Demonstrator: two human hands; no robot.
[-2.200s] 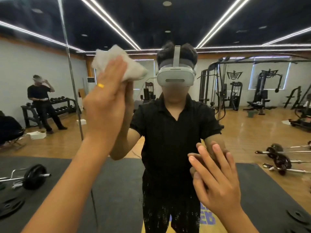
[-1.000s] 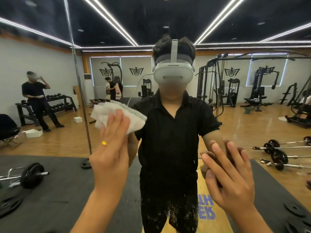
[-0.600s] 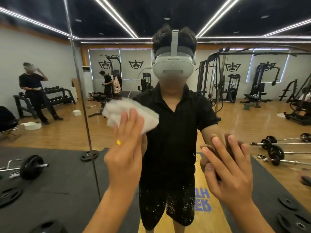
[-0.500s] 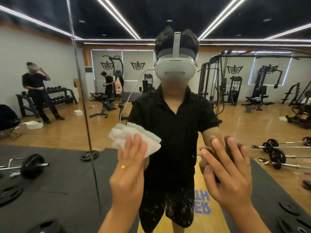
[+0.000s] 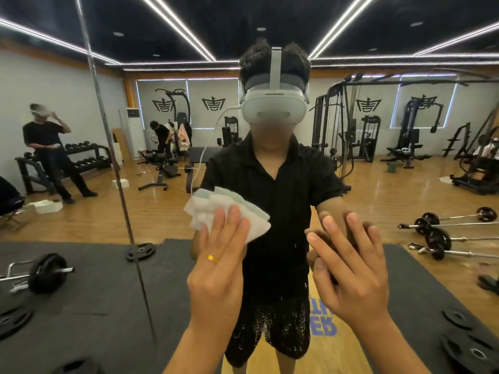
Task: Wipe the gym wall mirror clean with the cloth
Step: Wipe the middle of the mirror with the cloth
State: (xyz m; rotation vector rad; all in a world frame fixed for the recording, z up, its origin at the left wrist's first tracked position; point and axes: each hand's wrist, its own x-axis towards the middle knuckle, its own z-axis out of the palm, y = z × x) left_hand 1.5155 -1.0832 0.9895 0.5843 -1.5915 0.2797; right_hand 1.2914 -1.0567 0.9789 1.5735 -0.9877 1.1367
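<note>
Pressing cloth (image 5: pixel 208 206) on mirror (image 5: pixel 67 225), left hand (image 5: pixel 216 273) flat | cloth long axis tilts down-right | right hand (image 5: pixel 351 271) open, seemingly touching mirror

So the mirror (image 5: pixel 405 184) fills the whole view. The left hand (image 5: pixel 218 273) is flat on the cloth (image 5: pixel 221 211) near dead centre, with the cloth poking out at the hand's 12 o'clock. The right hand (image 5: pixel 351 271) sits at its 3 o'clock, flat against the glass, close but apart. The mirror seam (image 5: pixel 118 190) runs down at 9 o'clock, with a reflected barbell (image 5: pixel 47 269) at 8 and more barbells (image 5: pixel 437 233) at 3.
</note>
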